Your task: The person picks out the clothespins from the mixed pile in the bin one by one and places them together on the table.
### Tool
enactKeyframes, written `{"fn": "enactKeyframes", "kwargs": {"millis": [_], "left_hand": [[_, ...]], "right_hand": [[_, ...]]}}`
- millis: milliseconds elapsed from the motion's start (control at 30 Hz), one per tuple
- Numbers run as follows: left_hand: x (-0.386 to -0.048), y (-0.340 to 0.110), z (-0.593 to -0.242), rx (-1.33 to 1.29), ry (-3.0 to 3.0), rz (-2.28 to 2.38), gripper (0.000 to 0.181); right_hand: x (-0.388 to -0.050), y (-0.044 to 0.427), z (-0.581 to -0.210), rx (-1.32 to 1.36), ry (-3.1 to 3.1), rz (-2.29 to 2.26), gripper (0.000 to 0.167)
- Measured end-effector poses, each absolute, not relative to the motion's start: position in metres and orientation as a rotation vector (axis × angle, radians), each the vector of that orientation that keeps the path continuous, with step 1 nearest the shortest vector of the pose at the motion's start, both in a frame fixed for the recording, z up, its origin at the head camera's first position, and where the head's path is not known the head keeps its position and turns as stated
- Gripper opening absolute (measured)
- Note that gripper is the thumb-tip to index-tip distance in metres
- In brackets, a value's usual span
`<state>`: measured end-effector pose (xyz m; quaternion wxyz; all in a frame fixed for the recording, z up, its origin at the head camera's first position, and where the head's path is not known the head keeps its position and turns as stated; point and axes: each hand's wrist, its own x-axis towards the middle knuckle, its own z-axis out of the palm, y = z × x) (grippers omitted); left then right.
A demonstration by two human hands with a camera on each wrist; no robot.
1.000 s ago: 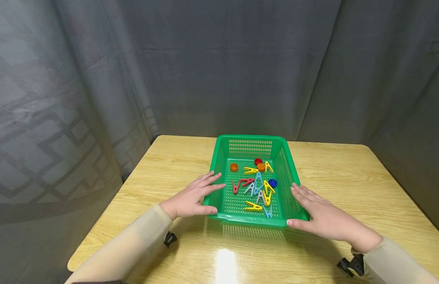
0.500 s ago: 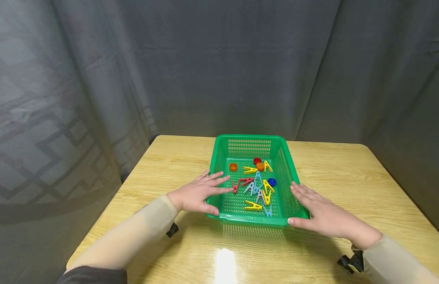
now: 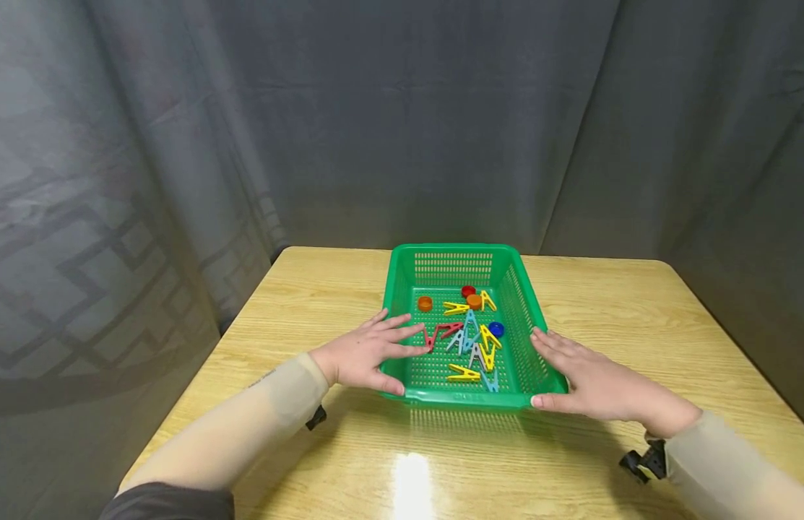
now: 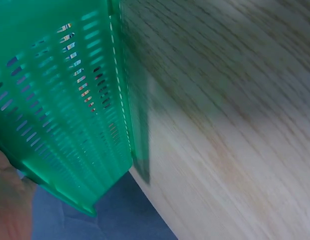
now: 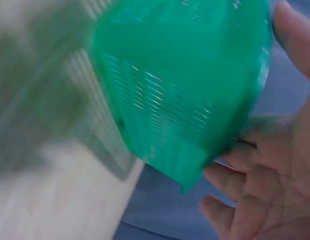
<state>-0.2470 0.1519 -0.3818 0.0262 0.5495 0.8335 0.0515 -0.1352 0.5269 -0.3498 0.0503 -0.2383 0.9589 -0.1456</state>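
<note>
A green plastic basket [image 3: 467, 398] with slotted walls sits on the table. My left hand [image 3: 365, 354] lies over its left rim near the front corner, fingers spread and straight. On the opposite side, my right hand [image 3: 597, 379] rests at the right rim, thumb by the front right corner. Inside lie several clothespins: yellow [image 3: 463, 373], red [image 3: 430, 339], light blue [image 3: 470, 321] and grey [image 3: 476, 355]. Among them are orange caps [image 3: 425, 304], a red cap [image 3: 468, 291] and a blue cap [image 3: 496, 329]. The right wrist view shows the basket wall [image 5: 160, 55] blurred beside my fingers [image 5: 225, 180].
The wooden table [image 3: 310, 289] extends around the basket, its far edge just behind it. Grey curtains [image 3: 402, 130] hang behind the table and at both sides. A dark wrist camera [image 3: 645, 462] sits under my right wrist.
My left hand has shifted right, its fingers reaching further over the left rim. The right hand stays at its side. The view has moved slightly; the basket's contents look the same.
</note>
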Motion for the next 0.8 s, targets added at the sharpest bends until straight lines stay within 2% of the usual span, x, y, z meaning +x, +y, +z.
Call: {"fn": "enactKeyframes", "kwargs": {"millis": [200,433,800], "left_hand": [[-0.246,0.152,-0.382,1.672,2.577,0.157,0.078],[-0.247,0.152,-0.382,1.665,2.583,0.156,0.083],[-0.248,0.153,-0.383,1.644,2.584,0.170,0.072]], "right_hand": [[-0.149,0.521,-0.321,-0.658,2.880,-0.456,0.087],[-0.183,0.490,-0.294,-0.586,2.911,-0.499,0.077],[-0.250,0.436,-0.291,-0.546,2.864,-0.461,0.058]]}}
